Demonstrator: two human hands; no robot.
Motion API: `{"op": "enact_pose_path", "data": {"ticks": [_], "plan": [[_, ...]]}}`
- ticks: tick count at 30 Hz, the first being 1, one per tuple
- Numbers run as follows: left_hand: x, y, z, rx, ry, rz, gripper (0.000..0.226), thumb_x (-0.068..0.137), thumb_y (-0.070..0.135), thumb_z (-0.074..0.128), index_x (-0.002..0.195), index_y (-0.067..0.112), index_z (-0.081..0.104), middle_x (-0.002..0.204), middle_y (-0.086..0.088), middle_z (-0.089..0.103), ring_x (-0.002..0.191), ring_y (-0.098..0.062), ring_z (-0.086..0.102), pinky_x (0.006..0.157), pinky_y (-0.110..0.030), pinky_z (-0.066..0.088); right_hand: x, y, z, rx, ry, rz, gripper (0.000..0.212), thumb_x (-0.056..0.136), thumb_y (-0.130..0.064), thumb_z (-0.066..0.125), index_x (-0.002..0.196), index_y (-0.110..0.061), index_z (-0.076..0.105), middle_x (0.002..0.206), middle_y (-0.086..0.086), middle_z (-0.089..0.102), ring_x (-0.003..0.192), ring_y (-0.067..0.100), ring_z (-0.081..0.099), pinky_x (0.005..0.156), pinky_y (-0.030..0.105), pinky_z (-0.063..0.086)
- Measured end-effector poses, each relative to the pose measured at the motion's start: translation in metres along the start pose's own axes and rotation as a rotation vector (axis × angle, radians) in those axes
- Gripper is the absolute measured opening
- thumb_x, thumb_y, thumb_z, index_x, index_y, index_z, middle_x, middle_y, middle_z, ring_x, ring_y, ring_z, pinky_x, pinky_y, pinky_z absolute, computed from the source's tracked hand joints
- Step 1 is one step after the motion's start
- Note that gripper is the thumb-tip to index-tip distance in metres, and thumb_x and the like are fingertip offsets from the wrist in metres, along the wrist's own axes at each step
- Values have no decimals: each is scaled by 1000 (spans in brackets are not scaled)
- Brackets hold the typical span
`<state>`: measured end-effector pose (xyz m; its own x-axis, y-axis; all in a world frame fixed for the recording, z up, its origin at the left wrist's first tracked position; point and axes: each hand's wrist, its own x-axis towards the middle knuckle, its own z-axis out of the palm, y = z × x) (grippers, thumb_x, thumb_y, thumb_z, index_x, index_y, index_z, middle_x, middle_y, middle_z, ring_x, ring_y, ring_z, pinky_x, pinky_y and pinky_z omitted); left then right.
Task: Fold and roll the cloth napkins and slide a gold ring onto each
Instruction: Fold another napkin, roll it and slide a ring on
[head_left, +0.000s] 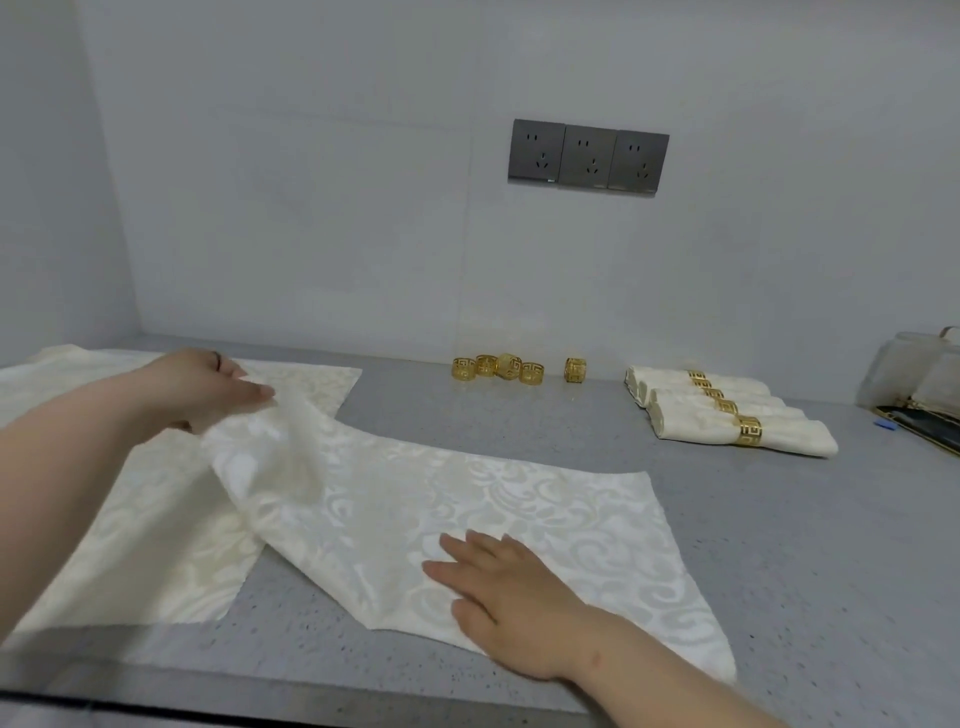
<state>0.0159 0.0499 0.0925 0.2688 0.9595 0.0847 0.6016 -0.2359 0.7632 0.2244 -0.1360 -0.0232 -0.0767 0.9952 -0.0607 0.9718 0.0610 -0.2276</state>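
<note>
Your left hand (208, 387) pinches the far left corner of the cream napkin (493, 509) and holds it raised off the grey counter (779, 545), though the fingertips are blurred. Your right hand (498, 597) lies flat on the napkin's near edge, fingers straight, pressing it down. The napkin spreads across the counter in front of you, its left part overlapping a pile of flat napkins (145, 530). By the wall stand five loose gold rings (498, 369), one a little apart. To the right lie rolled napkins (727, 415), each in a ring, side by side.
</note>
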Motion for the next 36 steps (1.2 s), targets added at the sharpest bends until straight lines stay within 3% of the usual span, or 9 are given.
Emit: {"op": "enact_pose_path", "data": {"ticks": [5,9,11,14,19,22,26,30,36], "plan": [[-20,48,23,-121,-68,197,36,80,10,68,53,11,44,46,0,48,48,-14,48,36,-11,35,5,-5,-12,267,-35,119,43,98,-35,35,140,-26,35,154,-7,19,141,10,13,114,26,6],[-54,87,60,70,-140,413,22,79,20,69,63,8,61,56,1,54,54,-9,50,43,-13,35,11,-4,-39,1157,203,338,32,97,-39,34,94,-20,59,94,-6,69,84,12,60,74,26,44],[-72,97,87,235,-196,523,24,80,28,67,80,4,67,71,-4,57,68,-17,53,56,-23,37,13,5,-49,1402,319,363,43,97,-47,26,90,-17,56,72,-5,69,73,13,63,68,30,47],[-93,98,120,389,-269,628,15,81,35,63,77,20,62,68,5,54,75,-16,55,56,-23,36,9,17,-58,1602,468,385,43,91,-55,35,97,-17,55,83,5,64,84,21,65,82,40,50],[-101,81,139,277,-469,716,22,82,40,61,90,20,66,76,15,57,78,-4,54,70,-17,42,-2,37,-52,1288,544,572,30,91,-20,51,117,-5,49,96,9,62,82,20,62,56,21,49],[-101,66,139,184,-557,713,27,82,49,56,103,33,59,110,19,58,107,2,51,93,-16,38,-14,46,-50,1123,532,569,22,93,-11,44,114,-7,51,97,6,61,78,16,58,58,18,46],[-88,43,141,198,-466,700,56,84,63,36,130,32,43,141,18,38,128,0,35,94,-10,26,-33,62,-55,1010,536,548,20,92,-8,44,104,-21,52,90,-2,63,78,17,60,64,27,47],[-83,17,152,420,-545,640,144,21,98,-12,145,31,19,154,13,11,140,-4,12,106,-13,10,-52,79,-47,981,428,599,22,91,-7,44,100,-26,48,92,-5,61,82,15,62,66,25,51],[-84,0,167,534,-582,610,152,14,93,-24,147,29,12,155,10,4,142,-4,2,109,-16,0,-52,98,-41,1038,364,696,32,90,-7,47,120,-16,45,106,0,61,87,17,61,70,26,51]]}}
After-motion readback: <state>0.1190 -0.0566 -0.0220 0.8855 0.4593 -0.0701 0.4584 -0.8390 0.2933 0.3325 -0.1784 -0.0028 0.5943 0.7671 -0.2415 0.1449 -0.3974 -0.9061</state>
